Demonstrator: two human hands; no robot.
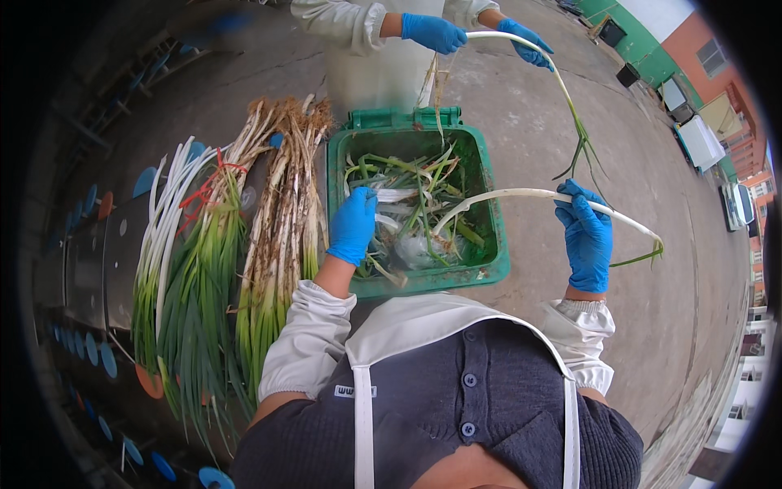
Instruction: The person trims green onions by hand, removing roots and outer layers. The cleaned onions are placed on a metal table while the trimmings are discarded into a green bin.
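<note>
My right hand [588, 236], in a blue glove, grips a long white-stalked green onion [513, 194] to the right of the green bin [497, 265]. One end of the stalk arches over the bin, and the green tip bends down beyond my hand. My left hand [353, 228], also gloved in blue, is closed at the bin's left side. A pale strip lies beside its fingertips; whether the fingers hold it I cannot tell. Inside the bin are green leaf trimmings [399, 165], pale peelings and a clear plastic bag [417, 251].
Root-ended, soil-stained green onions [281, 196] lie left of the bin, beside a bundle with red ties [213, 175] and clean white stalks [163, 220]. Across the bin, a person's blue-gloved hands [434, 33] hold another green onion [562, 81]. Concrete ground [652, 326] spreads to the right.
</note>
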